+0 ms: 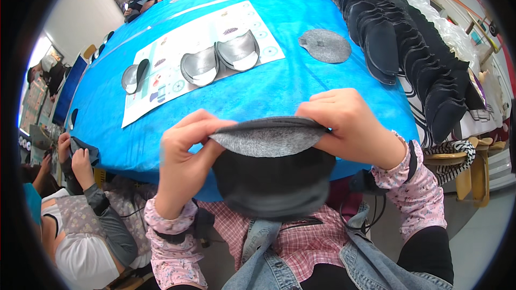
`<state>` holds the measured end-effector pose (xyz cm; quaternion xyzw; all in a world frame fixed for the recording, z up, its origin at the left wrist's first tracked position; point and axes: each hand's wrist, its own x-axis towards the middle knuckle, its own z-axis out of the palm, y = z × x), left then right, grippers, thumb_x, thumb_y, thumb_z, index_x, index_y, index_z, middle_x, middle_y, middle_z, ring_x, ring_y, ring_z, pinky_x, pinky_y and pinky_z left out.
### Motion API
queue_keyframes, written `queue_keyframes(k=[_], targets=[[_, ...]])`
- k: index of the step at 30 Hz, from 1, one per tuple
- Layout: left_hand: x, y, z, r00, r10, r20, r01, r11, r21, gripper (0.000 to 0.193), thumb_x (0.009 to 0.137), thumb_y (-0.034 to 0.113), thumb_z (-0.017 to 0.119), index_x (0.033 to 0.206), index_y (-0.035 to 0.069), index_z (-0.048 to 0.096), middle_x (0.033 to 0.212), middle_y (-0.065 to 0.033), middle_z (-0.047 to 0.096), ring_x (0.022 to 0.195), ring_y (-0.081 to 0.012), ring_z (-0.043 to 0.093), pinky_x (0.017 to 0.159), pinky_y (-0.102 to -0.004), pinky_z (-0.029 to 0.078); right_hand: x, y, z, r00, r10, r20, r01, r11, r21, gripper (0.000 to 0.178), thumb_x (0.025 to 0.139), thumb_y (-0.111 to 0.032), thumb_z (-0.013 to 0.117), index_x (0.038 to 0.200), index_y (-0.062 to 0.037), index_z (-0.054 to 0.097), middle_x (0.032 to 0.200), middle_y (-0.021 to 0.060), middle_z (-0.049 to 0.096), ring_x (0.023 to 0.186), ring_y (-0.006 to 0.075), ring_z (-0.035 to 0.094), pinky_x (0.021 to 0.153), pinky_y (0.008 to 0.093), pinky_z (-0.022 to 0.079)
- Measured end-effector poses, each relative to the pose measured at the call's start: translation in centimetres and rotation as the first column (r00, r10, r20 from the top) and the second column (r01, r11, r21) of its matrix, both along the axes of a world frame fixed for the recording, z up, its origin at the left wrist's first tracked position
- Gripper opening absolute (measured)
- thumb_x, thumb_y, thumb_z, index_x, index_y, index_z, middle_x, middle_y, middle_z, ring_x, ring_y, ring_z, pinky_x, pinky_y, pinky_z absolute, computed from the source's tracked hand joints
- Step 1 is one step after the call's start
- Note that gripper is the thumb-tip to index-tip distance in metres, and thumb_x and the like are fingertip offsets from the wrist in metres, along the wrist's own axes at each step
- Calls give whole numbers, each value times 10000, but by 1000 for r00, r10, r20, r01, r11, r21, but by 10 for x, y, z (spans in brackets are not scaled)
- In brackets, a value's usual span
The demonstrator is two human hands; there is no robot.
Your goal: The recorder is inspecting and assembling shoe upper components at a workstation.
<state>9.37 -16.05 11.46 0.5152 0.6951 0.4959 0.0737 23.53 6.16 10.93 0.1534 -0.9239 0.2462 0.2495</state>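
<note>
In front of my body, over the near table edge, I hold a black fabric piece (274,180) with a curved grey, felt-like layer (269,142) along its top. My left hand (188,150) pinches its left end between thumb and fingers. My right hand (349,126) grips the opposite end the same way. The upper edge bows between the hands, and the lower black part hangs down, slightly blurred. Beyond the hands, two curved grey pieces with white patches, a left one (200,66) and a right one (238,52), touch on a printed sheet (177,99).
Another curved grey piece (133,78) lies on the sheet's left. A flat grey oval piece (325,46) rests on the blue table cover (301,88). Long rows of nested black pieces (379,40) line the right side. At left, a co-worker's hands (80,164) hold a dark piece.
</note>
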Motion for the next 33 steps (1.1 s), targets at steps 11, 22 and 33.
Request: queue_keyframes(k=[11, 22, 33], targets=[[23, 7, -10, 993, -10, 121, -10, 986, 164, 257, 716, -39, 720, 962, 36, 709, 778, -33, 596, 721, -104, 567, 625, -210, 438, 1, -2, -10, 980, 187, 72, -168, 961, -218, 162, 769, -46, 619, 925, -4, 621, 697, 127, 548, 637, 324, 532, 579, 376, 421], [20, 9, -11, 957, -46, -286, 82, 990, 116, 239, 691, -52, 688, 913, 31, 716, 781, -70, 630, 684, -158, 597, 601, -242, 461, 9, -22, -5, 995, 102, -20, -96, 976, 194, 298, 708, -93, 652, 991, -9, 609, 779, 73, 620, 749, 233, 609, 654, 343, 476], [27, 12, -16, 999, -22, -32, 29, 963, 268, 84, 738, 23, 730, 805, 37, 681, 749, -34, 597, 667, -104, 549, 562, -234, 443, 4, -22, -3, 981, 78, -178, -56, 991, 124, 109, 785, -96, 617, 861, -18, 613, 625, 56, 550, 565, 165, 564, 483, 288, 420]])
